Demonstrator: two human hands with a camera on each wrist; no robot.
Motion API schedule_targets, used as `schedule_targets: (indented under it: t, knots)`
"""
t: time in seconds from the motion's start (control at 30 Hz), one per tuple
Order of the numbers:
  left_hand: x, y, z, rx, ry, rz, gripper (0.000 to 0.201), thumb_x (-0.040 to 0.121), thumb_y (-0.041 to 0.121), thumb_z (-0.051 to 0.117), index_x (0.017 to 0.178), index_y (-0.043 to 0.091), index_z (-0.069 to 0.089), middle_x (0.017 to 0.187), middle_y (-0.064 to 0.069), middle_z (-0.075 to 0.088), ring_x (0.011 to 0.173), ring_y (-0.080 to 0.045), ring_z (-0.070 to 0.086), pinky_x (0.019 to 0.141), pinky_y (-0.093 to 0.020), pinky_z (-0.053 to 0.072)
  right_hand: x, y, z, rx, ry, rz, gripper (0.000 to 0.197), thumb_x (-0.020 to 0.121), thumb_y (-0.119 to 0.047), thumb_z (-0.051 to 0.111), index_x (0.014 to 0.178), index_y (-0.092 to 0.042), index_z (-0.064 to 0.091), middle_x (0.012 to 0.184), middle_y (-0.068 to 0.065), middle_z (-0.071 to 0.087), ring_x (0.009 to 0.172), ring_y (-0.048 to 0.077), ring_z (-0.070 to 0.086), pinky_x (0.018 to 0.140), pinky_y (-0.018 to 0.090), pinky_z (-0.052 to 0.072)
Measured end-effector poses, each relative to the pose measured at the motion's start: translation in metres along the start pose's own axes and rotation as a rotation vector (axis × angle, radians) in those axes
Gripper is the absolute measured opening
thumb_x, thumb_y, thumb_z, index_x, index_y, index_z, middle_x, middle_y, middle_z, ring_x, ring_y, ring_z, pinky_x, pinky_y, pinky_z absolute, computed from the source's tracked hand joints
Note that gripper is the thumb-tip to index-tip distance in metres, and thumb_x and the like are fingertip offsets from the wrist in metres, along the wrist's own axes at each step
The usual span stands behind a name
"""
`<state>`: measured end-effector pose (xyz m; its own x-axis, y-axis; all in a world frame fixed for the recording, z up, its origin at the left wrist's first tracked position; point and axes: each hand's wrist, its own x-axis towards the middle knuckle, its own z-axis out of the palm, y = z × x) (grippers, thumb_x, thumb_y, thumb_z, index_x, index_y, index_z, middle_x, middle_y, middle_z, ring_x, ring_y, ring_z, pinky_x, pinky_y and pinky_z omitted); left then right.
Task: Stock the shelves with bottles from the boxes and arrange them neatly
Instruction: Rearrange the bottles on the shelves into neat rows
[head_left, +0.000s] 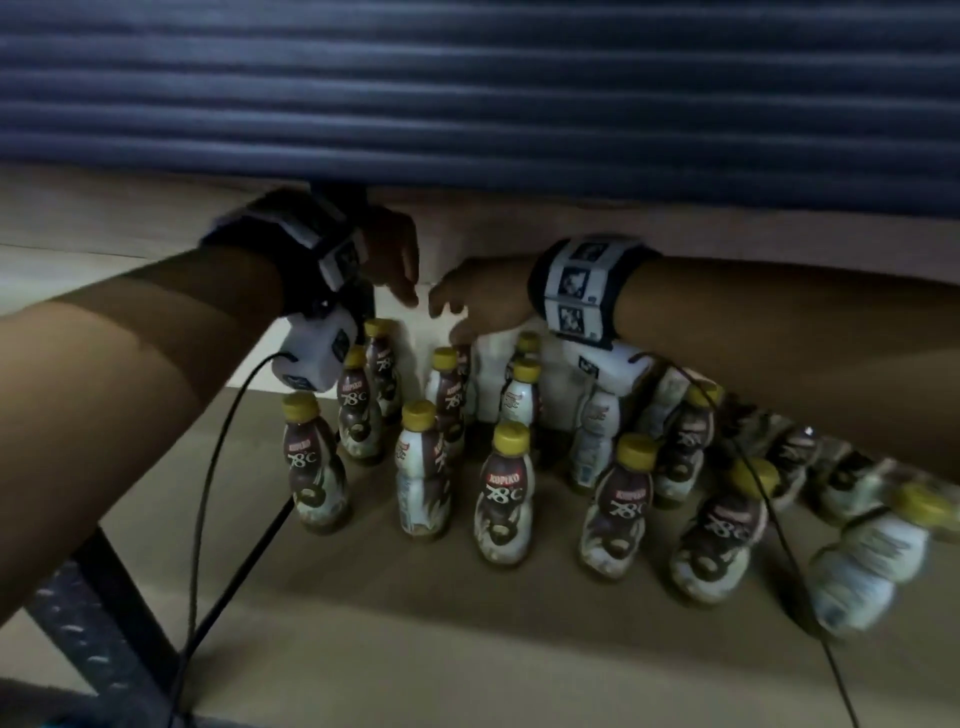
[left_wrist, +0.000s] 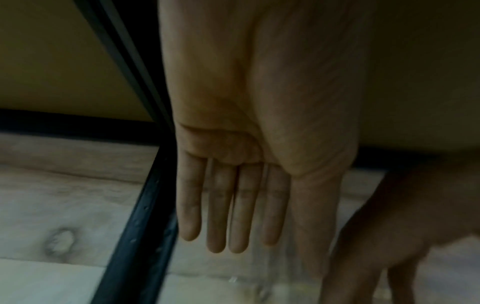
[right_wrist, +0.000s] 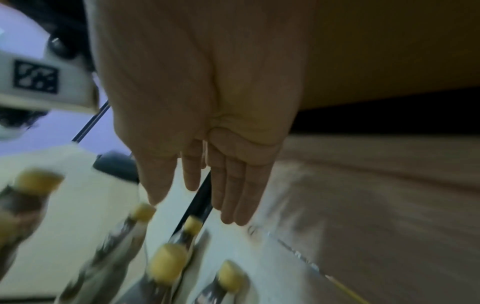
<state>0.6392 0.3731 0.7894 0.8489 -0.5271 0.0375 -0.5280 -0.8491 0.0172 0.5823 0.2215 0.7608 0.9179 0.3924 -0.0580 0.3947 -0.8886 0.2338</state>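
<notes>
Your left hand (head_left: 392, 249) hovers above the back of the shelf (head_left: 467, 639) with its fingers (left_wrist: 215, 205) straight, together and grasping nothing, as the left wrist view shows. Your right hand (head_left: 470, 304) hovers just beside it, fingers (right_wrist: 233, 191) likewise released and extended, holding nothing; their tips hang over the yellow caps of the rear bottles.

The Kopiko 78°C coffee bottles (head_left: 504, 493) stand upright on the shelf in a loose cluster below both hands. The group fans out toward the front, with uneven gaps and labels facing different ways. The bottles at the far right (head_left: 872, 561) are blurred, so you cannot tell whether they lean.

The step in hand appears to be straightening the group.
1. Bring both flat palms down to either side of the rear bottles.
2. Press inward and backward slowly, so that the bottles slide without tipping; they are tall and narrow and will likely topple if pushed near the cap.
3. Keep the wrist cables (head_left: 208, 499) clear of the front row.

The shelf is a smooth tan board carried on a dark metal frame (head_left: 104, 613). A corrugated blue shutter (head_left: 467, 78) fills the background. Lighting is dim. No box is in view.
</notes>
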Motion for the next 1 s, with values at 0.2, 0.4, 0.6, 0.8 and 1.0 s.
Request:
schedule_targets:
  t: [0.2,0.4,0.6,0.8,1.0]
  knots:
    - [-0.066,0.034,-0.002,-0.548,0.240,0.148,0.032,0.079,0.034,0.078,0.106,0.018,0.073,0.107,-0.002,0.071,0.095,-0.019,0.068,0.086,-0.039,0.058,-0.087,-0.004,-0.021,0.099,0.138,0.191,0.045,0.094,-0.035,0.062,0.135,-0.018,0.056,0.130,0.003,0.060,0.112,0.019,0.057,0.096,0.031,0.046]
    - [-0.123,0.069,0.080,-1.318,0.404,0.192,0.020,0.082,0.005,0.072,0.102,0.006,0.071,0.090,-0.002,0.073,0.077,-0.005,0.068,0.069,-0.023,0.056,-0.173,-0.036,0.027,0.693,0.656,0.484,0.026,0.090,-0.019,0.068,0.116,-0.012,0.067,0.113,0.000,0.068,0.107,0.013,0.064,0.094,0.027,0.051]
    - [-0.129,0.103,0.162,-1.477,0.250,0.014,0.037,0.078,0.013,0.076,0.108,0.025,0.059,0.099,0.005,0.068,0.103,-0.018,0.065,0.093,-0.035,0.051,-0.192,-0.084,0.113,0.987,0.976,0.868,0.039,0.088,-0.007,0.068,0.125,-0.012,0.058,0.110,0.002,0.065,0.103,0.018,0.061,0.087,0.034,0.052]
    - [-0.123,0.103,0.210,-1.363,-0.105,-0.219,0.035,0.073,0.017,0.079,0.102,0.025,0.062,0.098,0.004,0.066,0.093,-0.019,0.061,0.077,-0.039,0.056,-0.178,-0.091,0.174,1.080,0.683,1.056,0.064,0.078,-0.006,0.072,0.134,-0.021,0.044,0.122,0.004,0.064,0.113,0.027,0.060,0.100,0.047,0.049]
    - [-0.122,0.105,0.230,-1.416,-0.131,-0.250,0.034,0.078,0.011,0.075,0.105,0.026,0.060,0.097,0.008,0.064,0.091,-0.017,0.057,0.068,-0.036,0.056,-0.176,-0.081,0.195,1.144,0.574,1.113,0.047,0.077,-0.009,0.076,0.116,-0.018,0.051,0.111,0.005,0.065,0.106,0.027,0.060,0.097,0.044,0.050]
